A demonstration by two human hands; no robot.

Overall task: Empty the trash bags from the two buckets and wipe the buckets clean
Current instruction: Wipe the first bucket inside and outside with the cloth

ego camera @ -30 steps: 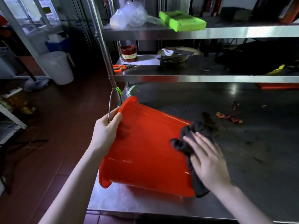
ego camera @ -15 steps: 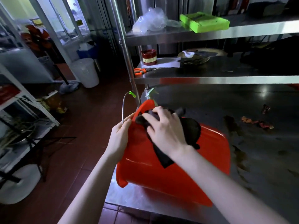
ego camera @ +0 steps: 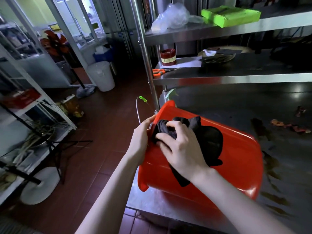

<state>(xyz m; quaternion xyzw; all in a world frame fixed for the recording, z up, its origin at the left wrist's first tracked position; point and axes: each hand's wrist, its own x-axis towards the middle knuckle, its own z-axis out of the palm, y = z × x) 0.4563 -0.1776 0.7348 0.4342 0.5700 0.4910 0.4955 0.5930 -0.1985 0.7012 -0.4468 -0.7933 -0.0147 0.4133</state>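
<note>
1. Steel table [ego camera: 168, 206]: fills the right half of the view, with two steel shelves [ego camera: 219, 78] above on an upright post. Surface stained; food scraps [ego camera: 287, 126] lying toward the far right.
2. Red bucket [ego camera: 236, 166]: lying tipped on its side on the near left part of the table, mouth facing left, rim overhanging the table edge. Wire handle [ego camera: 138, 112] with a green grip piece standing out to the left of the rim.
3. White bucket [ego camera: 102, 76]: standing upright on the red tiled floor at upper left, well apart from the red bucket.
4. Black cloth [ego camera: 209, 141]: draped over the upper wall of the red bucket near the rim, one end bunched, one tail hanging down the wall.
5. Right hand [ego camera: 179, 146]: on top of the cloth. Grip closed round the bunched end, fingers curled into the fabric, thumb pressing from the near side, cloth held against the bucket wall.
6. Left hand [ego camera: 141, 137]: at the bucket rim, just beside the right hand. Grip closed on the rim, with the thumb on the outer edge; fingers hidden behind the rim, so how far curled cannot be told.
7. Upper shelf: green flat box [ego camera: 231, 14] and crumpled clear plastic [ego camera: 170, 16].
8. Middle shelf: red tin [ego camera: 168, 57] on white paper, orange-handled scissors [ego camera: 159, 71] at the front left corner.
</note>
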